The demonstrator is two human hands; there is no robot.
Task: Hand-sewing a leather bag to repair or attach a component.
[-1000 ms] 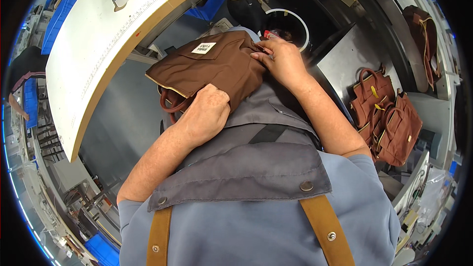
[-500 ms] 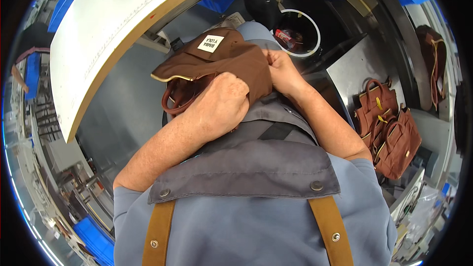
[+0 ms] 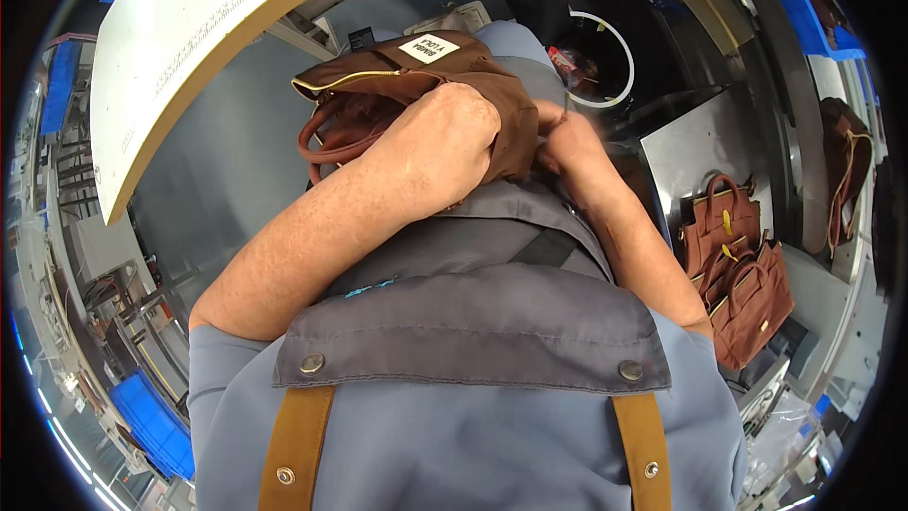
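"Brown bag [image 3: 473,71] gapes wider than a second ago."
"Yes, at 11 o'clock."
"Left hand [image 3: 459,132]?"
"Curled by its mouth, 12 o'clock; fingertips hidden, so I can't tell its hold."
"Right hand [image 3: 566,140]?"
"Bent at the bag's 3 o'clock end, grip unclear too."
"White label [image 3: 430,47]?"
"On the bag, near 12 o'clock."

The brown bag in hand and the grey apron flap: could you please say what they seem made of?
The brown bag looks like matte cloth, perhaps nylon, because it creases softly. The grey apron flap seems thin synthetic fabric with slight sheen, judging by its fine wrinkles, though cotton is possible.
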